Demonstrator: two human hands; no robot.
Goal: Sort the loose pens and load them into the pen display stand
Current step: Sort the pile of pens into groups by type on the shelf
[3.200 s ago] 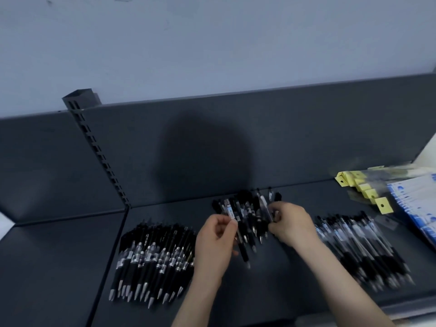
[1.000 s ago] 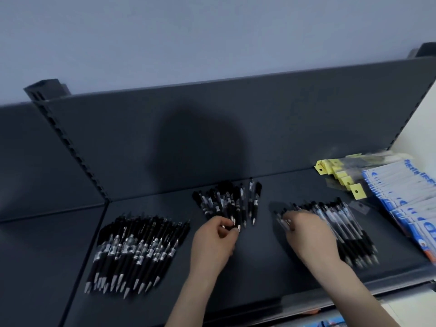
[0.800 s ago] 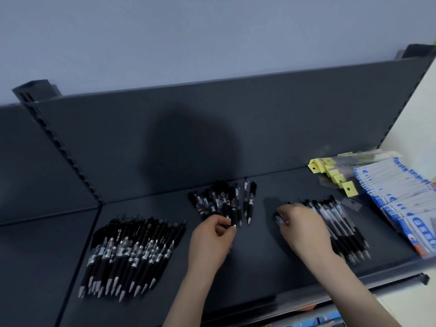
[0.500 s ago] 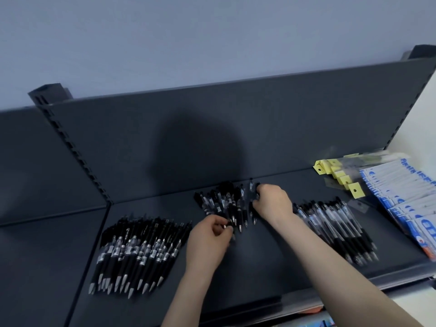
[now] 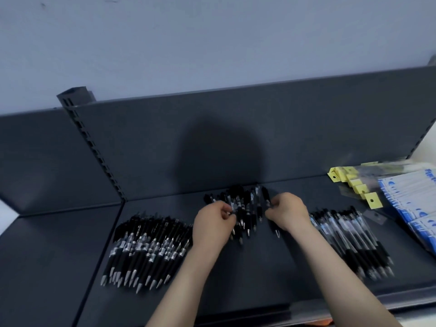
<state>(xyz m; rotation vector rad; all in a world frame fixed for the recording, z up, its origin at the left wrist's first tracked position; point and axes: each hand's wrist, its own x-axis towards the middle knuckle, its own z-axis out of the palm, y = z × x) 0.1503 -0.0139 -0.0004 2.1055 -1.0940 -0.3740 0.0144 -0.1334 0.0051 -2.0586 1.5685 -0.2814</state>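
Three heaps of black pens lie on a dark shelf (image 5: 247, 274). The left heap (image 5: 146, 249) is large, with silver tips toward me. The middle heap (image 5: 243, 206) is small and loose, near the back panel. The right heap (image 5: 349, 237) has clear barrels. My left hand (image 5: 213, 223) is at the middle heap's left side, fingers curled and pinching a pen there. My right hand (image 5: 286, 210) is at the heap's right side and holds one black pen (image 5: 271, 215), whose tip points toward me below the hand.
Yellow-tagged clear packets (image 5: 354, 185) and a row of blue-and-white packs (image 5: 415, 201) lie at the right end of the shelf. A slotted upright post (image 5: 94, 147) stands at the back left. The shelf's front lip (image 5: 354, 300) runs below my forearms.
My right hand left the right heap, came back to the middle heap and now holds a pen there. My left hand stayed at the middle heap.
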